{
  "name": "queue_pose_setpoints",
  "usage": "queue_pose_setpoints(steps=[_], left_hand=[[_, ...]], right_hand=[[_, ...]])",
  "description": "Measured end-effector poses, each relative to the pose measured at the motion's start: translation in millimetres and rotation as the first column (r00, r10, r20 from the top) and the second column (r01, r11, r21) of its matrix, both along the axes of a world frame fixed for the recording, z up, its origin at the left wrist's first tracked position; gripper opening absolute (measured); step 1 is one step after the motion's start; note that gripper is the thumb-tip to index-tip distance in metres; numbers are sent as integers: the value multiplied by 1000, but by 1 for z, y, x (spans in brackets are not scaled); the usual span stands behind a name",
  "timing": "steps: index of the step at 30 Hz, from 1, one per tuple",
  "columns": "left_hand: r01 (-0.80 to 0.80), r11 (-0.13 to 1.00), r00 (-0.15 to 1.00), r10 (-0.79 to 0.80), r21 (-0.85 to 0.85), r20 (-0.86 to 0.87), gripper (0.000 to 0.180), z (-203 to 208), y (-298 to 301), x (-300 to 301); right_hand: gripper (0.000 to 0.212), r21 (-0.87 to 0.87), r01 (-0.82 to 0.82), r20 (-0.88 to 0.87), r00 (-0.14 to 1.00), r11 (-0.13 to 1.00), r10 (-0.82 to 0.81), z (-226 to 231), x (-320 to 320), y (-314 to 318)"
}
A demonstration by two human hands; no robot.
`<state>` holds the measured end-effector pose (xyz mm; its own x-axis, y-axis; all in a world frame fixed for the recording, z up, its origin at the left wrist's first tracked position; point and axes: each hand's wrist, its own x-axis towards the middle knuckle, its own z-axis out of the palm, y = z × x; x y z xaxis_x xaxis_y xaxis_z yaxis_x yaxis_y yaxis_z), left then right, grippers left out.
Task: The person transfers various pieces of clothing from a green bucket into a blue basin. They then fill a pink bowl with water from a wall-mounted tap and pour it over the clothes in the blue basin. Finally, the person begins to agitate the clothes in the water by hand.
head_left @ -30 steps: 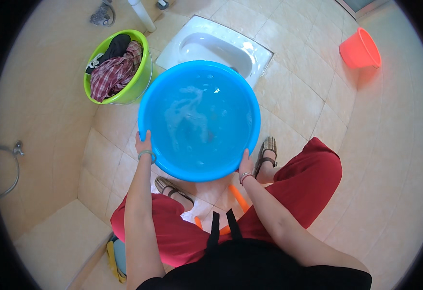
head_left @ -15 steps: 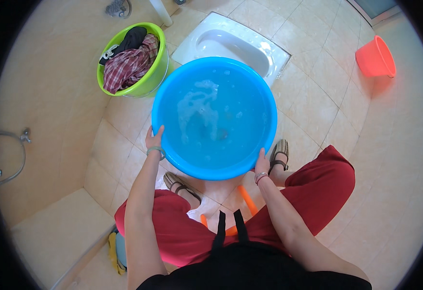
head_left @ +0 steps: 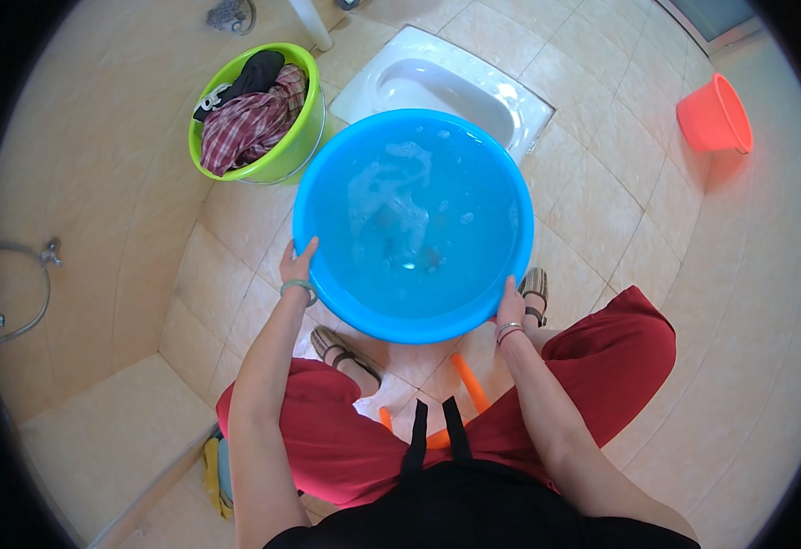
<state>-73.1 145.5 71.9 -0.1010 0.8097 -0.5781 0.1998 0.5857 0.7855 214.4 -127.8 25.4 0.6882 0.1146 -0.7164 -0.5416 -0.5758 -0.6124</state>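
The tiled floor [head_left: 602, 210] fills most of the frame, beige squares that bend toward the rim; in the upper middle a white squat toilet pan [head_left: 446, 82] is set into it, just behind the thing in hand.

In the centre of the frame is a large round blue basin [head_left: 414, 220], filled with clear water that carries some white foam and a few small dark specks; it appears lifted off the floor, because the feet show below its near edge, and it is kept level, I think so that the water does not spill.

The person wears red trousers [head_left: 602, 366] at the lower middle, and sandals; one sandal [head_left: 533, 291] shows just beside the basin's lower right edge.

At the upper left stands a green bucket [head_left: 259, 114] with crumpled clothes in it, one checked red and one dark; it is near the basin but apart from it; at the upper right, well apart, stands a small orange bucket [head_left: 714, 114].

The left hand [head_left: 297, 265] grips the rim at its lower left, fingers closed around the edge, a green bangle on the wrist; the right hand [head_left: 510, 306] holds the rim at the lower right in the same way, fingers curled under; the two grips on opposite sides share the weight.
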Motion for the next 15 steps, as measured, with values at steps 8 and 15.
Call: queue_pose_setpoints(steps=[8,15], left_hand=[[-21,996,998,25,-81,52,81,17,-28,12],[16,989,998,-6,-147,68,78,45,-44,37]], right_hand=[[73,-76,-92,84,992,993,99,-26,37,-23],[68,-187,-235,33,969,954,245,-11,75,-36]])
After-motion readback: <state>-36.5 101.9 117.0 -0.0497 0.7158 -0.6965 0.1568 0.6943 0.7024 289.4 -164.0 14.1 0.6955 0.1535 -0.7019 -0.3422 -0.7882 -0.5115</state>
